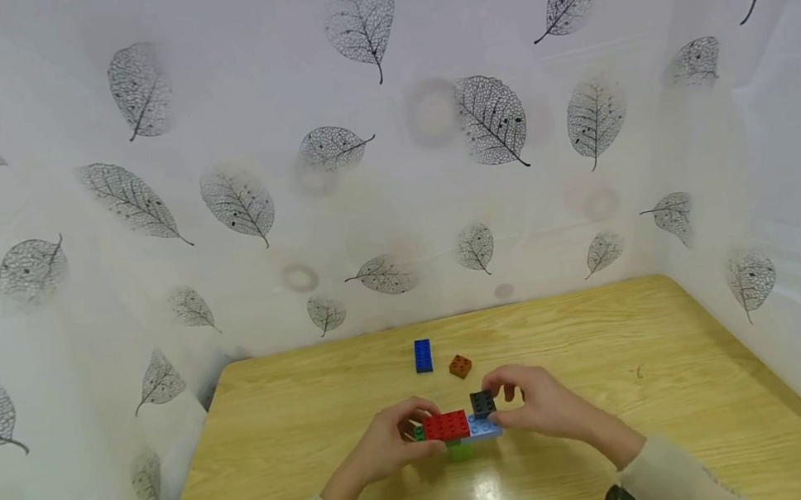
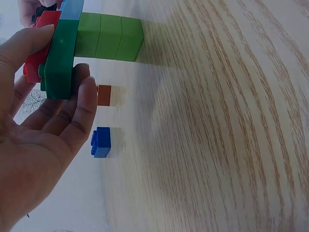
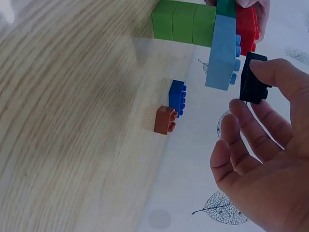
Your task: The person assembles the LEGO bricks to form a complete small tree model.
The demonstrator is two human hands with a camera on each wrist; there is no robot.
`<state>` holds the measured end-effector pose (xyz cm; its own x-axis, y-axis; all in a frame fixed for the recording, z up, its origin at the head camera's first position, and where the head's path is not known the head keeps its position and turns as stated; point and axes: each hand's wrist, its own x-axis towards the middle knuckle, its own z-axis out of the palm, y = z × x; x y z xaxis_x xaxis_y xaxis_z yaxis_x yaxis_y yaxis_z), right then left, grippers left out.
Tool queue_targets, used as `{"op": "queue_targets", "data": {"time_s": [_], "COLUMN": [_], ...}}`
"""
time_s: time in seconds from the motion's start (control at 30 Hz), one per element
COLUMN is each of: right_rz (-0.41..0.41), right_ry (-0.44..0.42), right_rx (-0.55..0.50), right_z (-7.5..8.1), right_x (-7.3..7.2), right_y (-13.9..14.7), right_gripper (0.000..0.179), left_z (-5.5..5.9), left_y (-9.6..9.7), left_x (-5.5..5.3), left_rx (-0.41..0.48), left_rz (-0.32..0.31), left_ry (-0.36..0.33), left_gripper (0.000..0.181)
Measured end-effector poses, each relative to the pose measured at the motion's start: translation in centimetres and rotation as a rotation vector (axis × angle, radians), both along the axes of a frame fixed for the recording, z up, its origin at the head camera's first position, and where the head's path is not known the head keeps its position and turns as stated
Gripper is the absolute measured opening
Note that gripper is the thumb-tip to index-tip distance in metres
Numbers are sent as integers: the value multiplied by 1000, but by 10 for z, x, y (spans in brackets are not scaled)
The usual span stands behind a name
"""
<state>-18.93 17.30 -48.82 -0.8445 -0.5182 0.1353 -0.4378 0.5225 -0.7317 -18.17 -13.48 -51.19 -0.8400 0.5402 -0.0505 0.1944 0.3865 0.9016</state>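
A toy-brick structure stands on the table: a column of light green bricks (image 2: 110, 36), a dark green brick (image 2: 63, 58) and a light blue brick (image 3: 223, 53) side by side on top, and a red brick (image 1: 446, 425) bridging them. My left hand (image 1: 387, 445) grips the dark green end, thumb on the near side and fingers behind. Between thumb and fingers, my right hand (image 1: 540, 405) pinches a black brick (image 3: 253, 79) right over the light blue studs. Whether the black brick touches those studs I cannot tell.
Behind the structure, a blue brick (image 1: 423, 356) and an orange-brown brick (image 1: 461, 366) lie on the wooden table (image 1: 298, 396). A white curtain (image 1: 424, 197) with leaf prints surrounds the table's back and sides.
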Motion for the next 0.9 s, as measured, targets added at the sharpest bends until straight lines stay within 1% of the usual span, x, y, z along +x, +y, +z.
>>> {"op": "queue_targets", "data": {"time_s": [0.3,0.53,0.7,0.8,0.9], "right_rz": [52,57,62,69,88], "right_ry": [4,-19,-16,-38,-84], "right_rx": [-11,-9,-3,1,-17], "right_z": [-4,-6,-8,-9,-10], "right_x": [5,7,6,6,5], "right_y": [-5,-8,-9,-9,-10], "right_gripper": [38,36,37,37,34], "left_z": [0,0,-1,-1,-2], "left_y": [0,0,0,0,0], "left_x": [0,0,0,0,0], "left_rx": [14,11,18,17,14], "left_rz": [0,1,3,5,7], "left_ry": [-5,-5,-3,1,8], "left_gripper": [33,33,33,33,33]}}
